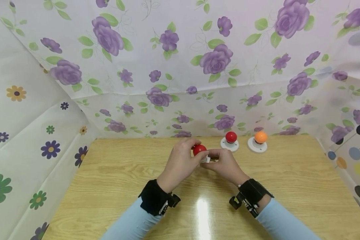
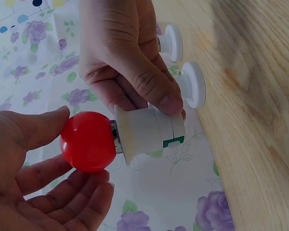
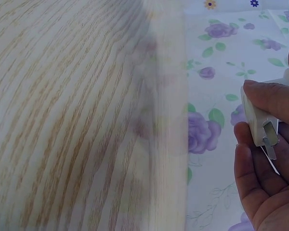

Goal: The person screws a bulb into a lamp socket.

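My left hand (image 1: 181, 161) grips a round red light bulb (image 2: 88, 142) between thumb and fingers. A white plug-in lamp socket (image 2: 143, 129) is pinched in my right hand (image 1: 227, 166), to the right of the left hand. The bulb's end sits at the socket's flared mouth, and a narrow band of metal shows between them in the left wrist view. Flat metal prongs (image 3: 270, 139) stick out of the socket's other end. Both hands are above the table, and the bulb is partly covered by fingers in the head view.
Beyond my hands to the right, a red bulb (image 1: 231, 137) and an orange bulb (image 1: 261, 137) stand in round white bases on the wooden table (image 1: 114, 186). A flower-patterned sheet (image 1: 168, 73) hangs behind the table's back edge.
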{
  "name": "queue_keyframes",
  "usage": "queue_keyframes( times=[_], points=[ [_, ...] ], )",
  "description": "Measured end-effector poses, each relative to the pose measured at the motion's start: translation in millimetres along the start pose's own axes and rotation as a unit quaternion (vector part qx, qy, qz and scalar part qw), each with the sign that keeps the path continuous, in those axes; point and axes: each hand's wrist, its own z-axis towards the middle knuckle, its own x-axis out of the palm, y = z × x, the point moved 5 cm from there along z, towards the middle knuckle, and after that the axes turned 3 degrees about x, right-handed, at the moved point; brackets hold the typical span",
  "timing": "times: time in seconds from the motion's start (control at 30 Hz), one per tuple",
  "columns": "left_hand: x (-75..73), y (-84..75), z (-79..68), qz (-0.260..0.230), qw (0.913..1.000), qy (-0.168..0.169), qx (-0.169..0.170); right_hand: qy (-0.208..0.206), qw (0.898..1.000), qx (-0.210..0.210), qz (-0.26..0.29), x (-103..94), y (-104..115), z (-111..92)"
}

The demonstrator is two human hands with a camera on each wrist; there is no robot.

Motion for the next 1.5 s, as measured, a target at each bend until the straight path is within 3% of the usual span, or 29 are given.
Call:
queue_keyframes(
  times=[0.67,0.8,1.07,1.23,1.5],
  points=[
    [3.6,-7.5,6.5,-0.004,0.9974,0.069,0.019,0.004,1.000,-0.015,0.011,-2.9,6.1,4.1],
    [2.8,-8.0,6.6,-0.019,0.9976,0.062,0.024,0.007,1.000,-0.016,0.013,-3.7,6.5,4.3],
    [-5.1,-1.6,1.8,0.004,0.9998,-0.002,-0.018,0.000,1.000,0.008,0.003,-4.8,3.2,1.9],
    [-4.6,2.3,-1.2,-0.005,0.9992,-0.014,-0.037,0.005,1.000,0.021,0.010,-3.6,1.3,0.2],
    [-2.3,0.3,-3.1,0.001,0.9996,-0.027,-0.005,0.002,1.000,0.017,0.010,-1.8,-0.6,-0.9]
  ],
)
